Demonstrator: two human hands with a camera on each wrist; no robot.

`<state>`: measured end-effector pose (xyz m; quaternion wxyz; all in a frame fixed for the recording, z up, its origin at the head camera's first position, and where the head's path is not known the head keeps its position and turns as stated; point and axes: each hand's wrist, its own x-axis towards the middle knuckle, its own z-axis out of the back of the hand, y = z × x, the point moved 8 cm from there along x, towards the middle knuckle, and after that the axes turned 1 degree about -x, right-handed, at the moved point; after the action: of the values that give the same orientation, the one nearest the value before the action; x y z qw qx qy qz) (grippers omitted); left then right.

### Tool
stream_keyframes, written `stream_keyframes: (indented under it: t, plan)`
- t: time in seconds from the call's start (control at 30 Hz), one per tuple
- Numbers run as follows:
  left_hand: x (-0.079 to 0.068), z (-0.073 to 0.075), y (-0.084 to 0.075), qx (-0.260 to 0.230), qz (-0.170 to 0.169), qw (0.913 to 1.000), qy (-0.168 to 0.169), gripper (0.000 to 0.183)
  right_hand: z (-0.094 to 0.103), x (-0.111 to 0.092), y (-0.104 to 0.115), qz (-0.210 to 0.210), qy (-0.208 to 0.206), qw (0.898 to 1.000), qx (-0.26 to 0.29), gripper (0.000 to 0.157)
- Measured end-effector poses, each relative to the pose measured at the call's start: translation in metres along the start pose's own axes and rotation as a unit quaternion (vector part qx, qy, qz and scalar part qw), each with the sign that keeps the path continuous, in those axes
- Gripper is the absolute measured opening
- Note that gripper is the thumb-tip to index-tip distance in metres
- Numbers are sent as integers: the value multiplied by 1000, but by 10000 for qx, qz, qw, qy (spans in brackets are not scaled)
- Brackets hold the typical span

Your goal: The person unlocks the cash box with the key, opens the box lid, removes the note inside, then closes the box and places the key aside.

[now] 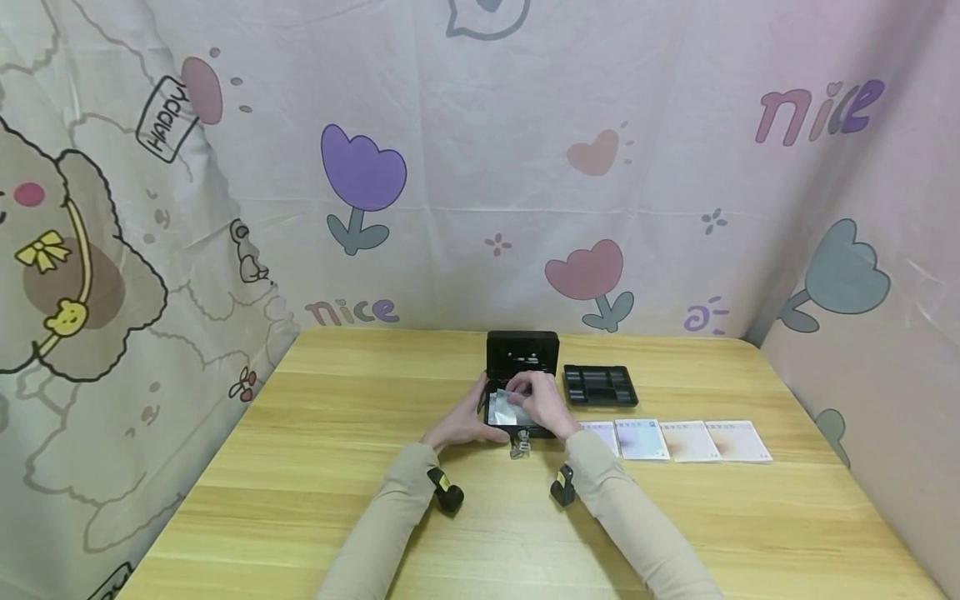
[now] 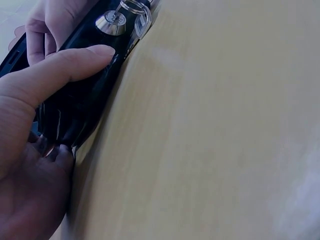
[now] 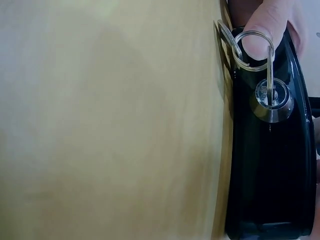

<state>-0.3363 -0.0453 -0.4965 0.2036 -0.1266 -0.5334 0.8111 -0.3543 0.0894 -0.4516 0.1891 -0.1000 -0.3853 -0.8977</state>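
Observation:
A black cash box (image 1: pixel 522 350) stands on the table with its lid raised at the back. My left hand (image 1: pixel 465 421) grips its left front corner, the thumb (image 2: pixel 85 62) lying along the front wall and the fingers round the side. Inside the box lies a whitish, shiny plastic packet (image 1: pixel 504 410). My right hand (image 1: pixel 542 398) reaches in over the right side, its bent fingers and thumb pinching the packet; the fingertips are partly hidden. A key on a ring (image 3: pixel 255 34) sits in the round silver lock (image 3: pixel 272 102) on the front wall, close by the left thumb.
A black compartment tray (image 1: pixel 600 386) lies right of the box. Several banknote-like paper stacks (image 1: pixel 642 440) lie in a row to the right, the leftmost partly behind the right forearm. A printed cloth (image 1: pixel 480 167) hangs behind the wooden table (image 1: pixel 315 467).

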Motion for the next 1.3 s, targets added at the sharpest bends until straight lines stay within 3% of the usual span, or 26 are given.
stream_keyframes:
  t: [0.47, 0.6, 0.77, 1.0, 1.3]
  plan:
    - [0, 0, -4, -80, -160, 9998, 29, 130, 0, -2, -2, -260, 20, 9996, -60, 6]
    - [-1, 0, -3, -55, -75, 10000, 24, 130, 1, -2, -1, -354, 280, 9974, 553, 5]
    - [-1, 1, -1, -48, -68, 10000, 7, 131, 5, -2, -2, -513, 472, 9861, 1506, 8]
    - [0, 2, 0, 11, -85, 10000, -11, 131, 19, -6, -2, -878, 108, 9793, 1822, 13]
    - [0, 1, -1, 22, 26, 10000, 25, 132, 43, -19, 3, -843, -472, 9755, 1978, 14]
